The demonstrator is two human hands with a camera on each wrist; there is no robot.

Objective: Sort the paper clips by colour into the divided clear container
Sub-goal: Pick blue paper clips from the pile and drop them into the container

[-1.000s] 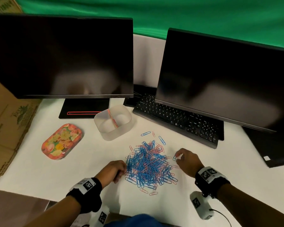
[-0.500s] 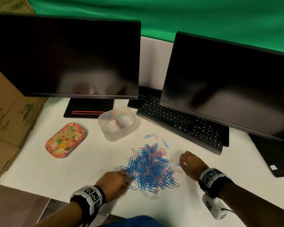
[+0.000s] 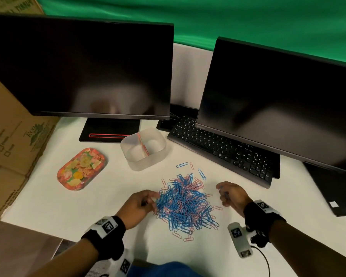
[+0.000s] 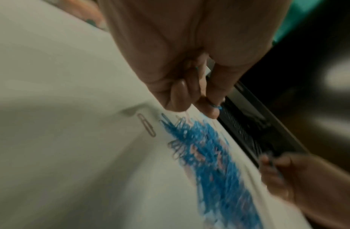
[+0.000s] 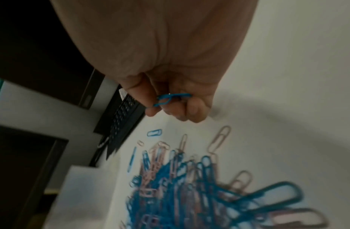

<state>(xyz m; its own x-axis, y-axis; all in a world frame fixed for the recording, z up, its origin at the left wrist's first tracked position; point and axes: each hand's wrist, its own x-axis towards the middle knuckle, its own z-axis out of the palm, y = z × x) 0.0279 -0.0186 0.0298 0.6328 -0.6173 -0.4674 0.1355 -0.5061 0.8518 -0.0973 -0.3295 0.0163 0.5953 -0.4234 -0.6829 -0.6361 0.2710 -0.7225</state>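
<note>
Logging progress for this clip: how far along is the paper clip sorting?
Barely begun. The divided clear container looks empty on both sides. In hand: the right hand pinches blue clips; the left hand pinches one blue clip. Left: nearly the whole blue-and-pink pile.

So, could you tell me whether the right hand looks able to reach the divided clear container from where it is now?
Probably yes. The right hand, pinching blue clips, sits beside the pile; only bare table and a few loose clips lie between it and the container. The keyboard stays off to the side.

Blue-and-pink paper clips [image 3: 185, 204] heaped before divided container [image 3: 143, 148]
</note>
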